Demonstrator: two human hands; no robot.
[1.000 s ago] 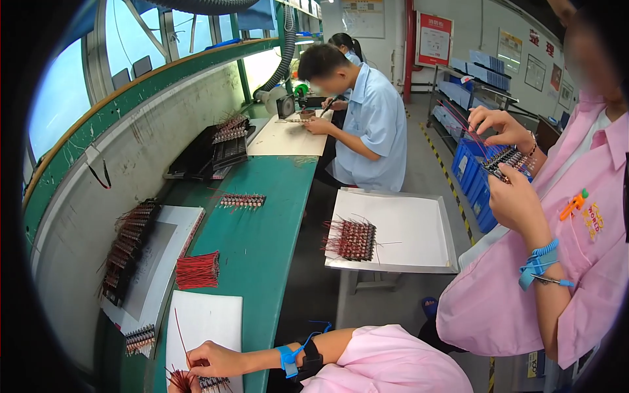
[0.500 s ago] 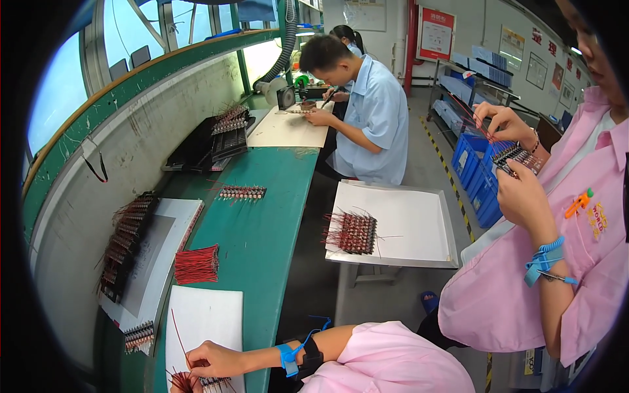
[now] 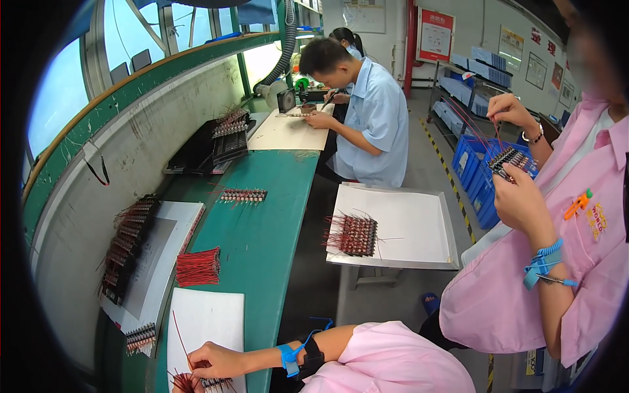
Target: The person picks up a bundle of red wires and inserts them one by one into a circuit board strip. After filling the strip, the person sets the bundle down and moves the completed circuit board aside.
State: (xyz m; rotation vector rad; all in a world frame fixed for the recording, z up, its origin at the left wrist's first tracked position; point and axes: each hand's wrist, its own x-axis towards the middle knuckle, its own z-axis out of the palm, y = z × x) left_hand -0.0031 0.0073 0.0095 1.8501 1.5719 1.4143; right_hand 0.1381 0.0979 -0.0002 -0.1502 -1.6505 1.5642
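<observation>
My right hand is at the lower left, over a white foam sheet on the bench. Its thumb and fingers are pinched on a thin red wire, which sticks up past the fingertips. Just under the hand lies a strip of small circuit boards, partly cut off by the lower edge. More red wires fan out beside it. A blue wrist strap and a black band circle my right forearm. My left hand does not show.
A bundle of red wires and a wired board strip lie on the green bench. A white-lined tray holds wired boards. At right, a co-worker in pink holds a wired board; another person in blue works farther along.
My right hand stays nearly in place, still pinching the wire. The pink-clad co-worker's upper hand has shifted right and lower over their board, and its wires have swung.
</observation>
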